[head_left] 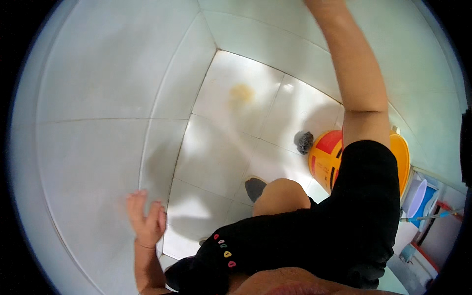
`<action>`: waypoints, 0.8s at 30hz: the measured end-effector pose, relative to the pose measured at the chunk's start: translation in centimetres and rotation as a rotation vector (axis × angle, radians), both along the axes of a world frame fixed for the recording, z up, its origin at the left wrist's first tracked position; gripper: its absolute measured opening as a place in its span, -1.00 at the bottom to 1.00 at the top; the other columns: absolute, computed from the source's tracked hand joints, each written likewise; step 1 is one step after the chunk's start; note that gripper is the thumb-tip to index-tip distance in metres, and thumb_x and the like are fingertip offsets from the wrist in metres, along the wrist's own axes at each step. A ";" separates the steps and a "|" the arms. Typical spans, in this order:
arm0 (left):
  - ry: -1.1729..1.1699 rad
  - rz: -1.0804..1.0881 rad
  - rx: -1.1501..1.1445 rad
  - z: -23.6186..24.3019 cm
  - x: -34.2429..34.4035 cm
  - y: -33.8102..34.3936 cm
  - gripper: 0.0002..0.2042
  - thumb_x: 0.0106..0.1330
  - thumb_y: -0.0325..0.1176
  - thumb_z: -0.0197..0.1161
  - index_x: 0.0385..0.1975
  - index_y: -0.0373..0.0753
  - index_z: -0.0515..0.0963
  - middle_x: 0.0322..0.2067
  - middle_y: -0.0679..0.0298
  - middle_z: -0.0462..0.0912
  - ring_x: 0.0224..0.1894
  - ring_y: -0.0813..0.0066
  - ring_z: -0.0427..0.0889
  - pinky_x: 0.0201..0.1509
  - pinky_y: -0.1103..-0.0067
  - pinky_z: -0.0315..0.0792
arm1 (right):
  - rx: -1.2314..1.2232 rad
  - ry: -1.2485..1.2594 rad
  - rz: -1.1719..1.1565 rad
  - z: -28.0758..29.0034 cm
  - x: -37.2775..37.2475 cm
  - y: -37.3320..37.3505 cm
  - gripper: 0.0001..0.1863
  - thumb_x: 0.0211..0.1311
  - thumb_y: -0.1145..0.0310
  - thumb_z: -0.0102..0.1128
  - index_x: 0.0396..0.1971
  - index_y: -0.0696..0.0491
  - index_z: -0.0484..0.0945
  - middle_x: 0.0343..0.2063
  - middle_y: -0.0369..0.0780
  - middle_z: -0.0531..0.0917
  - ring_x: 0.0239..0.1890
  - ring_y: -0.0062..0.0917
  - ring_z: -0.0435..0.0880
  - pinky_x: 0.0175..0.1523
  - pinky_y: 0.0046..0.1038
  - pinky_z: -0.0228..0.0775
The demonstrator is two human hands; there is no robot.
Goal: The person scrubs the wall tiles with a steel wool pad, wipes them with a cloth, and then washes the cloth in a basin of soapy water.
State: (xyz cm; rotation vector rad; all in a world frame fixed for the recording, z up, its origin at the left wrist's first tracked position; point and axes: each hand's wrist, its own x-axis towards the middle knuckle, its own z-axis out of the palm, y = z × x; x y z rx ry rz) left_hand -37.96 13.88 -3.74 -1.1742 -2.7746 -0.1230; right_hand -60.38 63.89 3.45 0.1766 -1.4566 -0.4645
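Black-sleeved right arm (361,81), hand (324,3) mostly cut off, partly hides bucket (324,160).

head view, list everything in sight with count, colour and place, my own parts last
tiled walls: at least two, pale, left and far sides
tiled floor: one, whitish, middle
stain: one, yellowish, far part of floor
scrubber: one, dark grey, left of bucket
bucket: one, yellow and red, right of centre
container: one, lilac, far right
shoe: one clear, dark, below centre
clothes: at least one garment, black, lower middle
left hand: one, bare, lower left
right hand: one, bare, mostly cut off at top edge
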 end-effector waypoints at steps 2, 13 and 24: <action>-0.198 0.151 -0.002 -2.1 1.9 -0.2 -0.72 -0.01 -0.50 0.24 -0.24 -0.22 0.52 0.04 -0.03 0.38 0.09 -0.08 0.35 0.17 0.15 0.23 | -0.023 -0.201 0.029 -5.8 0.1 -1.4 -0.77 -0.08 0.42 0.20 -0.33 -0.10 0.61 -0.19 -0.33 0.60 -0.24 -0.46 0.53 -0.08 -0.40 0.34; -0.412 0.621 -0.085 -5.0 12.6 -8.5 -0.67 0.00 -0.56 0.25 -0.17 -0.33 0.48 0.10 -0.05 0.29 0.16 -0.06 0.27 0.20 0.25 0.22 | -0.472 -1.233 -0.174 -35.1 10.3 1.6 -0.82 -0.02 0.40 0.11 -0.35 -0.07 0.58 -0.18 -0.32 0.54 -0.17 -0.43 0.59 -0.22 -0.28 0.46; -0.497 0.643 -0.038 -8.0 15.1 -10.2 -0.67 0.05 -0.54 0.23 -0.13 -0.32 0.46 0.12 -0.03 0.27 0.18 -0.04 0.24 0.21 0.24 0.20 | -1.723 0.023 0.361 -27.9 13.2 3.8 -0.77 -0.06 0.54 0.22 -0.32 0.22 0.52 -0.31 -0.20 0.61 -0.25 -0.50 0.55 -0.10 -0.46 0.37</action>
